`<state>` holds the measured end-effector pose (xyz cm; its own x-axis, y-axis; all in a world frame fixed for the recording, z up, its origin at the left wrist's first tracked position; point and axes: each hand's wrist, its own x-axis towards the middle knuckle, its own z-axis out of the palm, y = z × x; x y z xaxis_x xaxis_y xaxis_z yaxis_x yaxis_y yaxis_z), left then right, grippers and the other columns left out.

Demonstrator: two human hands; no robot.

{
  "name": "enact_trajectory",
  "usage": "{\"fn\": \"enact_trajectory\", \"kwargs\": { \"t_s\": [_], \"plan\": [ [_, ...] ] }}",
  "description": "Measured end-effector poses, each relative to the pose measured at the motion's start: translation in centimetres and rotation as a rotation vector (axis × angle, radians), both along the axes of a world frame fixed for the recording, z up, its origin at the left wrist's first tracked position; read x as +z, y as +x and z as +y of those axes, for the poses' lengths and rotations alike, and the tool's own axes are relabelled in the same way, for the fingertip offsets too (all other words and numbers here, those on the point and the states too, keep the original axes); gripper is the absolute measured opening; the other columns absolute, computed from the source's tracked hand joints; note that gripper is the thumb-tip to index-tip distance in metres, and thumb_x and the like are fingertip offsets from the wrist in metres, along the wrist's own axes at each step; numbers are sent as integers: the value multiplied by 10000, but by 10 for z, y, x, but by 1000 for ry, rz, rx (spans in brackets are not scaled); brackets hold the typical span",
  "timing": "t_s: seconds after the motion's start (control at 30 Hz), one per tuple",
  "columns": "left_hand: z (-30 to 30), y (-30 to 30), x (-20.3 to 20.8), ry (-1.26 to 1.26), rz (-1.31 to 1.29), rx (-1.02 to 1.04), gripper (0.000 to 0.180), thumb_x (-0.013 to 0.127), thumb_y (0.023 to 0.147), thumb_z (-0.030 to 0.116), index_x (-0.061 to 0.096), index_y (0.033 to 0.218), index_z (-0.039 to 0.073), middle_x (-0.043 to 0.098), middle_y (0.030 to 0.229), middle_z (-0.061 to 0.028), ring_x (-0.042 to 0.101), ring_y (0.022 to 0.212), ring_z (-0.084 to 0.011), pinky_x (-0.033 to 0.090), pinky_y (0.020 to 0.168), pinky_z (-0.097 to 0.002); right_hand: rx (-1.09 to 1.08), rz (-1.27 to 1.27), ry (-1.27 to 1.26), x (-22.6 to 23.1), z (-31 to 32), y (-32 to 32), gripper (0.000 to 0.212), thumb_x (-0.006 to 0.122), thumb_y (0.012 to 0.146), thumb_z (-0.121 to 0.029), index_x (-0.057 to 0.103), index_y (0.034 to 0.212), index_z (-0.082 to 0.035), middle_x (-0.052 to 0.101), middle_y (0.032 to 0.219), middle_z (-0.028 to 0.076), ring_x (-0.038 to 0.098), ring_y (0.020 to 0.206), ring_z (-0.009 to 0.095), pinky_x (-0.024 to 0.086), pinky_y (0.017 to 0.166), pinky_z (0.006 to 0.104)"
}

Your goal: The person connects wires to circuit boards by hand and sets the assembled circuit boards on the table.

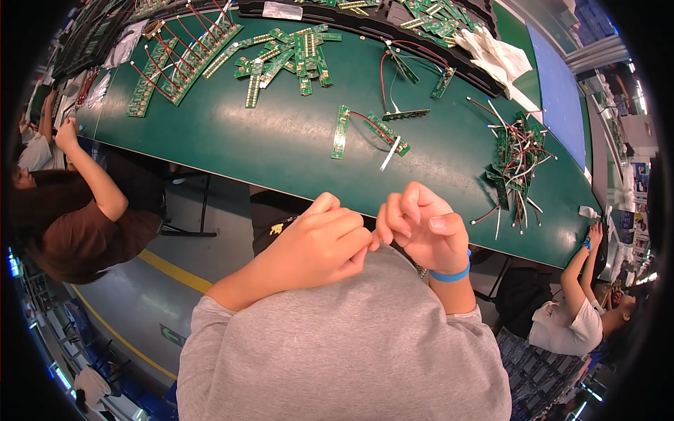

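My left hand [326, 237] is closed, with its back toward me and its fingers curled under. Anything inside it is hidden. My right hand [427, 221], with a blue band [451, 272] on the wrist, is turned palm up. Its fingers are curled, and nothing shows in its palm. The fingertips of both hands meet in front of my chest, just off the near table edge. Beyond them on the green table lie two narrow circuit boards, a left one [340, 132] and a right one [388, 133], joined by red and black wires, with a white strip [390, 154] at the right one.
A loose pile of green boards [291, 57] lies at the far side. Wired boards [193, 63] stand in rows at far left; a tangled heap [518, 165] lies at right. White gloves [493, 56] rest by a black tray. Co-workers sit left [84, 224] and right [562, 323].
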<state>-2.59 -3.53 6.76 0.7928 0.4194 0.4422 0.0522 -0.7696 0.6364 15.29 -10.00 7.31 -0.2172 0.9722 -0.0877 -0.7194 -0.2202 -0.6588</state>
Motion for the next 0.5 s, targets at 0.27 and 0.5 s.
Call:
{"fn": "enact_trajectory", "kwargs": {
  "t_s": [0.27, 0.5],
  "plan": [
    [3, 1, -1, -31, -50, -62, 152, 624, 597, -24, 514, 656, 62, 426, 613, -16, 449, 568, -155, 337, 588, -296, 30, 52, -3, -1, 1, 1, 226, 499, 764, -251, 352, 758, -80, 381, 728, 65, 497, 773, 234, 459, 742, 395],
    [2, 3, -2, -95, -140, -43, 183, 609, 560, -57, 524, 658, 72, 410, 608, -5, 440, 543, -144, 330, 585, -287, 34, 123, 21, -3, 4, 2, 229, 501, 772, -259, 357, 758, -81, 380, 711, 65, 490, 761, 234, 461, 743, 409]
  ]
}}
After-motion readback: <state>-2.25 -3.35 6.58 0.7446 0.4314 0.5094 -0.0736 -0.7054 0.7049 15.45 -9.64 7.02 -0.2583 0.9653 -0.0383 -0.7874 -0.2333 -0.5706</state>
